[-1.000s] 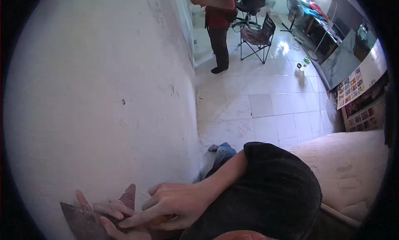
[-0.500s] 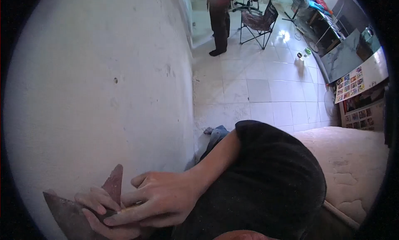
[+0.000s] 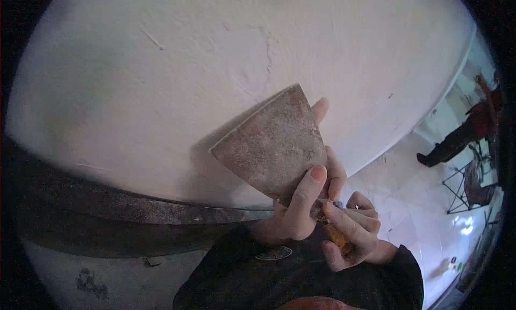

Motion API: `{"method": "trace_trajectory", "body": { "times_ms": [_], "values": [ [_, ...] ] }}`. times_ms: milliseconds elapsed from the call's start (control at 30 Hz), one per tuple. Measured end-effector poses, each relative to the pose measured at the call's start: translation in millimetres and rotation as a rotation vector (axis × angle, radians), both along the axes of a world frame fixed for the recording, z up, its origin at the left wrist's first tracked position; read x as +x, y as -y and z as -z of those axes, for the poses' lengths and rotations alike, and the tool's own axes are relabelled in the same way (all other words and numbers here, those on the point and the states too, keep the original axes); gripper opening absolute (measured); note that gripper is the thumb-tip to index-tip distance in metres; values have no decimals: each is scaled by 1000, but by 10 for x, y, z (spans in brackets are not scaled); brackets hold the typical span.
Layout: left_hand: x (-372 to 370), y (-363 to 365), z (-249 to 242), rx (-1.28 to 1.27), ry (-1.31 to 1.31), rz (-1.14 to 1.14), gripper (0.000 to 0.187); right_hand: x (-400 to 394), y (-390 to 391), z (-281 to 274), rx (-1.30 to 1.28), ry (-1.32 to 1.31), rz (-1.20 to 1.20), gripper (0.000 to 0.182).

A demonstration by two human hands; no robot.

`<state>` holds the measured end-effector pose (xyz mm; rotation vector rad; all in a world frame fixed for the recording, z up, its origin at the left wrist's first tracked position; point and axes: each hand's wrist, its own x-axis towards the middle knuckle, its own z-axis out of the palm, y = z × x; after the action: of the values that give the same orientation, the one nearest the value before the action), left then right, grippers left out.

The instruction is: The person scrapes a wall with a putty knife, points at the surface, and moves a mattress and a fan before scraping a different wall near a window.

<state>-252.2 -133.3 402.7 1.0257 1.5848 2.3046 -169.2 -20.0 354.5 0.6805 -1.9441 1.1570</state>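
Wall (image 3: 161,95): pale, coarse-skimmed, one smoother patch (image 3: 244,57) with a ridged edge. Shirt (image 3: 236,272): black cloth. Scraper (image 3: 277,143): broad, flaring, flat blade (image 3: 258,151), grey-brown, mottled, crusted; held up before the wall between both hands. Left hand (image 3: 303,202): closed on blade's narrow end, thumb on the face, fingers behind. Right hand (image 3: 355,229): thumb and fingers curled about the orange handle (image 3: 336,237). Oval print (image 3: 274,253), on shirt: illegible.
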Motion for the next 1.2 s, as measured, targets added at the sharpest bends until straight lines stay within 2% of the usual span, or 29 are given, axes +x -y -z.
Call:
{"method": "trace_trajectory", "body": {
  "times_ms": [33,100,133,200,233,300,433,533,633,700,800,833,900,933,1000,1133,1200],
  "values": [
    [15,10,-16,2,-3,-10,37,7,-3,-17,-34,28,-13,49],
    [-37,-9,-67,-12,83,-38,59,-80,-47,-68,-29,26,-7,48],
    [-13,-2,-63,-10,79,-41,59,-76,-70,-56,-5,30,-32,48],
    [-5,17,-42,-74,125,-133,81,-122,-104,-43,16,26,-60,49],
    [-28,45,-77,-77,122,-138,81,-133,-103,-50,29,24,-67,49],
    [-65,110,-166,-240,74,-127,83,-137,-72,-79,37,27,-80,50],
    [-81,75,-129,-194,104,-83,82,-161,-52,-114,-27,66,-69,50],
    [-12,-15,-165,-73,240,-122,80,-142,-37,-150,-53,82,-70,51],
    [-39,6,-141,-10,239,-45,79,-120,-18,-233,-59,87,-71,53],
    [-78,63,-45,48,206,5,66,-116,-4,-203,-55,88,-77,54],
    [-64,-106,82,163,138,-127,63,-185,4,-86,-39,63,14,56],
    [-74,-91,17,163,125,-122,63,-178,-6,-108,-40,50,17,56],
    [-56,-43,-150,-55,125,-113,71,-137,-30,-158,-22,101,21,56],
    [-41,-54,-133,-48,124,-123,71,-147,-6,-166,-16,100,11,56],
    [6,-105,-39,173,204,-89,65,-158,74,-159,-87,81,7,55],
    [-128,-139,109,126,74,-138,54,-182,-36,-71,7,134,9,57],
    [-136,-173,11,236,96,-61,52,-240,-17,-164,-14,122,12,56]
  ]
}}
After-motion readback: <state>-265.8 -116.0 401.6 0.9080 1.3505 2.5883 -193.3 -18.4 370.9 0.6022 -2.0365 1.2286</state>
